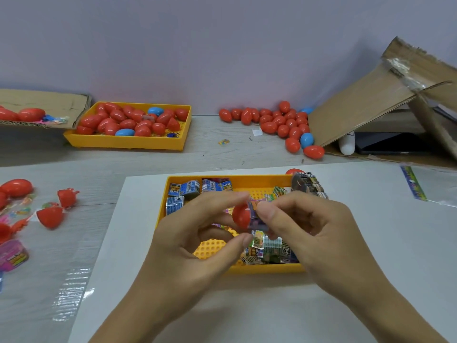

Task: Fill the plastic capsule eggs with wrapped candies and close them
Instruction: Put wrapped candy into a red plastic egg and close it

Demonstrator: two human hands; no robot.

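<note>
left hand [197, 233] pinches red plastic egg half [241, 215] | right hand [314, 226] grips purple wrapped candy [257, 217] at its mouth | above yellow plastic tray [262, 268]

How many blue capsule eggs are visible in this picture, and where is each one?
4. Two lie in the far yellow tray: one at the back, one at the front. Two are in the loose pile near the cardboard box: and. Red eggs may hide more.

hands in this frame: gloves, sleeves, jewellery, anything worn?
Nothing worn that shows. The left hand and right hand are both bare: no gloves, rings, watch or bands. Both forearms are bare down to the bottom edge of the frame, so no sleeve shows. Fingernails are short and unpainted.
</note>
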